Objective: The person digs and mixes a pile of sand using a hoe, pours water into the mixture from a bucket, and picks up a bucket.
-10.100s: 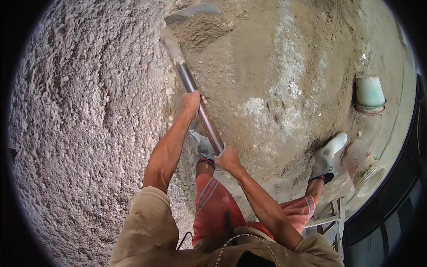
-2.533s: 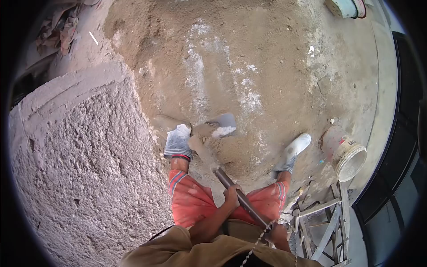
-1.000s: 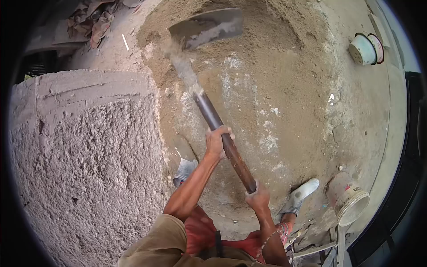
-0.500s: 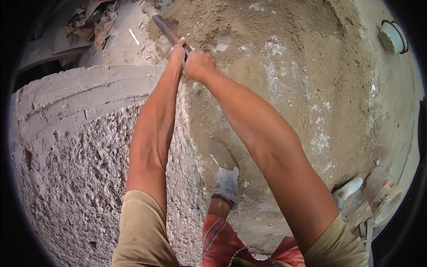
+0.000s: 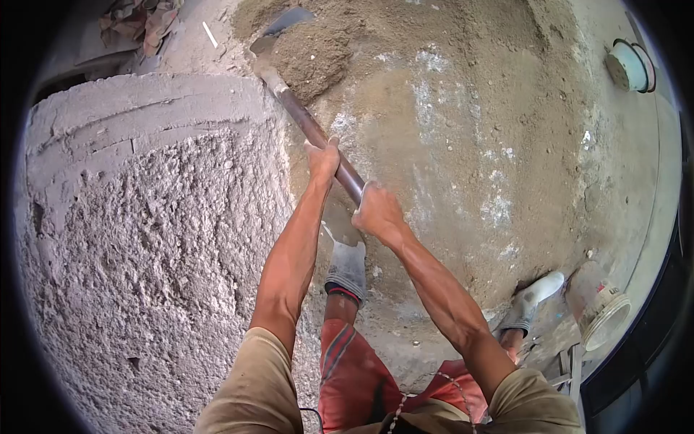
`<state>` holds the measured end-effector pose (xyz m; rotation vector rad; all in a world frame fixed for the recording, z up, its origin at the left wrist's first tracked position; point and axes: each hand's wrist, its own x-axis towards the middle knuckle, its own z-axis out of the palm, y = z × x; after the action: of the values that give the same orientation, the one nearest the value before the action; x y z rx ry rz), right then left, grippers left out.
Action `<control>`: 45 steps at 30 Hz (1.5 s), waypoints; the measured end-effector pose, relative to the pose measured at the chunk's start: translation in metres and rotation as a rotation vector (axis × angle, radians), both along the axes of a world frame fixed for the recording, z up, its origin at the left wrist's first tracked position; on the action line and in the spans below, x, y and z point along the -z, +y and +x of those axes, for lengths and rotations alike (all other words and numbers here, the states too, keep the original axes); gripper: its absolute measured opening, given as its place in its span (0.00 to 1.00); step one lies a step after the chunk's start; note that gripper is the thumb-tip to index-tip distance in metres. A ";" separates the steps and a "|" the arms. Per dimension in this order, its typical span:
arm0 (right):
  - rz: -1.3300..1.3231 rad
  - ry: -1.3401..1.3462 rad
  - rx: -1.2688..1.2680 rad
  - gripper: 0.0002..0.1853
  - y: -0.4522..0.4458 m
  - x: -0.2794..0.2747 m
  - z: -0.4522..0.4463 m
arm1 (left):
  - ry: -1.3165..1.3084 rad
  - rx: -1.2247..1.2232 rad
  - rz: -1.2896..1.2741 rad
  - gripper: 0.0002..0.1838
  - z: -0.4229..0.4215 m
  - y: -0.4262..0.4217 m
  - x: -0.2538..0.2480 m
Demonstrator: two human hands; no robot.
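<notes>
My left hand [image 5: 323, 158] is closed around the middle of a dark tubular handle [image 5: 299, 117]. Lower down, near the handle's end, my right hand [image 5: 379, 210] grips the same tool. The handle slants up to the left and joins a wide metal blade [image 5: 289, 20], which is partly hidden behind a heap of damp brown sand [image 5: 309, 61]. The heap lies against the blade's near side, beside the corner of the rough grey wall.
The rough wall [image 5: 159, 239] fills the left side. A bucket [image 5: 598, 307] lies tipped at the right, with pale green buckets [image 5: 630, 66] above it. Crumpled bags [image 5: 148, 22] lie at the top left. My booted feet [image 5: 348, 267] stand apart; wooden framing [image 5: 575, 372] is at lower right.
Both hands have come back toward my body and spread apart on the handle. The blade is now in view with sand against it, where half a second ago it was out of frame.
</notes>
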<state>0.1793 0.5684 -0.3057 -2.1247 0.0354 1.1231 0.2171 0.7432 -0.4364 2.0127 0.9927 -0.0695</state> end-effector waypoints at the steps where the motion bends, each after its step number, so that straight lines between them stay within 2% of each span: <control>1: 0.000 0.033 0.010 0.22 -0.006 -0.005 -0.010 | 0.045 -0.030 -0.094 0.22 0.000 -0.002 -0.006; 3: 0.012 0.072 0.029 0.23 -0.022 -0.009 -0.036 | 0.142 -0.093 -0.270 0.18 0.006 -0.007 -0.019; 4: 0.016 0.074 0.033 0.23 -0.036 -0.006 -0.053 | 0.194 -0.185 -0.414 0.12 0.008 -0.016 -0.028; 7: -0.021 0.015 0.005 0.20 -0.082 -0.016 -0.106 | 0.239 -0.394 -0.848 0.09 -0.012 -0.021 -0.006; 8: -0.034 0.085 -0.004 0.20 -0.098 -0.022 -0.125 | 0.319 -0.394 -0.957 0.08 -0.031 -0.028 -0.008; 11: -0.097 0.209 -0.007 0.21 -0.140 -0.048 -0.193 | 0.410 -0.439 -0.832 0.08 -0.115 -0.067 0.003; 12: -0.120 0.256 -0.014 0.20 -0.156 -0.056 -0.220 | 0.416 -0.460 -0.840 0.07 -0.146 -0.089 -0.007; 13: -0.144 0.306 -0.031 0.20 -0.176 -0.069 -0.249 | 0.428 -0.489 -0.723 0.07 -0.168 -0.120 -0.032; 14: -0.178 0.312 -0.027 0.20 -0.194 -0.086 -0.276 | 0.469 -0.514 -0.737 0.07 -0.210 -0.133 -0.024; 15: -0.211 0.320 -0.024 0.21 -0.212 -0.105 -0.302 | 0.531 -0.433 -0.622 0.08 -0.232 -0.162 -0.054; 16: -0.292 0.428 -0.057 0.22 -0.229 -0.128 -0.320 | 0.519 -0.522 -0.663 0.08 -0.267 -0.188 -0.064; 17: -0.376 0.527 -0.087 0.23 -0.248 -0.151 -0.335 | 0.640 -0.510 -0.704 0.08 -0.314 -0.206 -0.058; 18: -0.328 0.465 -0.079 0.23 -0.272 -0.172 -0.360 | 0.719 -0.596 -0.715 0.08 -0.352 -0.231 -0.063; 19: -0.278 0.408 -0.068 0.24 -0.297 -0.193 -0.387 | 0.825 -0.598 -0.687 0.08 -0.361 -0.263 -0.096; 20: -0.356 0.572 -0.127 0.23 -0.317 -0.209 -0.408 | 0.903 -0.666 -0.663 0.08 -0.425 -0.279 -0.077; 21: -0.434 0.729 -0.184 0.23 -0.336 -0.220 -0.425 | 0.937 -0.686 -0.781 0.06 -0.441 -0.300 -0.101; 23: -0.446 0.659 -0.114 0.23 -0.371 -0.259 -0.447 | 0.959 -0.793 -0.883 0.05 -0.455 -0.331 -0.149; 26: -0.471 0.684 -0.128 0.22 -0.395 -0.282 -0.447 | 0.904 -0.795 -0.792 0.07 -0.441 -0.351 -0.202; 29: -0.403 0.479 -0.092 0.20 -0.382 -0.250 -0.410 | 0.710 -0.805 -0.865 0.06 -0.386 -0.325 -0.196; 31: -0.319 0.300 -0.043 0.20 -0.352 -0.195 -0.369 | 0.515 -0.781 -1.003 0.04 -0.328 -0.279 -0.163; 32: -0.244 0.254 0.021 0.19 -0.324 -0.178 -0.323 | 0.412 -0.765 -1.037 0.04 -0.300 -0.244 -0.132; 34: -0.178 0.200 -0.048 0.18 -0.264 -0.133 -0.268 | 0.280 -0.606 -0.931 0.05 -0.206 -0.189 -0.128; 35: -0.141 0.152 -0.012 0.20 -0.229 -0.120 -0.244 | 0.232 -0.577 -0.962 0.06 -0.187 -0.141 -0.091; 36: -0.088 0.215 -0.028 0.23 -0.197 -0.109 -0.223 | 0.228 -0.544 -0.937 0.06 -0.151 -0.118 -0.099; 37: -0.065 0.199 -0.024 0.24 -0.169 -0.099 -0.213 | 0.194 -0.533 -0.935 0.07 -0.138 -0.085 -0.080; 39: -0.011 0.143 -0.013 0.25 -0.139 -0.088 -0.208 | 0.320 -0.408 -0.834 0.07 -0.133 -0.054 -0.063; 41: -0.051 0.161 0.011 0.23 -0.156 -0.101 -0.220 | 0.394 -0.468 -0.880 0.06 -0.172 -0.068 -0.038; 43: -0.131 0.264 -0.028 0.22 -0.188 -0.112 -0.253 | 0.504 -0.530 -0.954 0.06 -0.230 -0.105 -0.040; 44: -0.201 0.344 -0.064 0.21 -0.215 -0.111 -0.278 | 0.527 -0.628 -0.837 0.07 -0.258 -0.134 -0.048; 45: -0.224 0.391 -0.091 0.19 -0.243 -0.121 -0.303 | 0.462 -0.631 -0.843 0.06 -0.287 -0.166 -0.060</control>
<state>-0.1242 0.3251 -0.1851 -2.0805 0.2588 1.6417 -0.0700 0.5770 -0.3765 0.8793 1.5238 -0.5305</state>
